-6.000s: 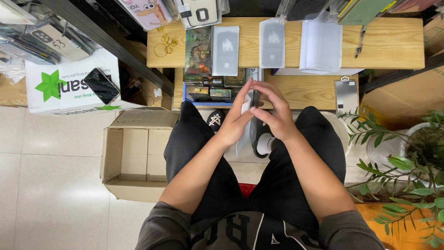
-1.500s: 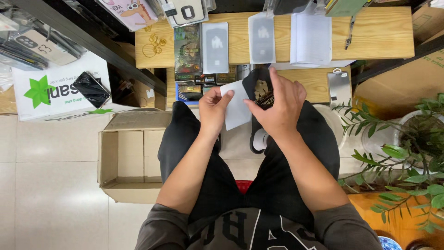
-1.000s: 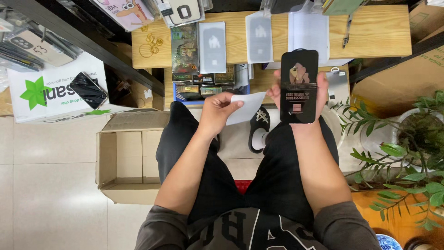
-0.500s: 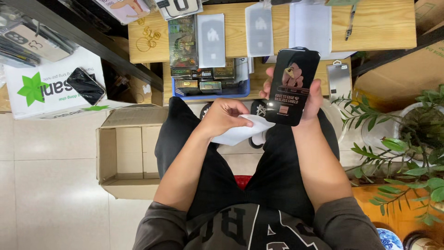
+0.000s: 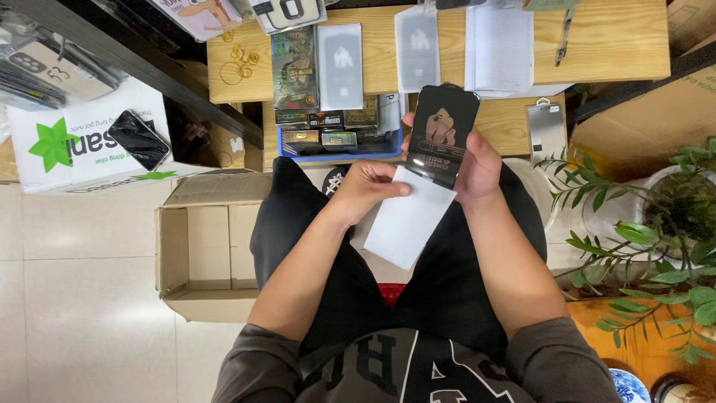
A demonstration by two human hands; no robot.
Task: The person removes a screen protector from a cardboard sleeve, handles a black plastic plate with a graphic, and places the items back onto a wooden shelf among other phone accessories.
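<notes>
Black glossy package (image 5: 441, 134), printed with a figure, stands upright gripped in the right hand (image 5: 477, 168) above the lap; left hand (image 5: 365, 190) pinches a white sleeve (image 5: 406, 224) beneath it, before the cluttered wooden tabletop (image 5: 611, 37).

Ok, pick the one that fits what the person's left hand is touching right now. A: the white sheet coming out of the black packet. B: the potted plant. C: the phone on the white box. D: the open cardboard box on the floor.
A: the left hand pinches the top edge of the white sheet, which sticks out below the black packet held by the right hand.
</notes>
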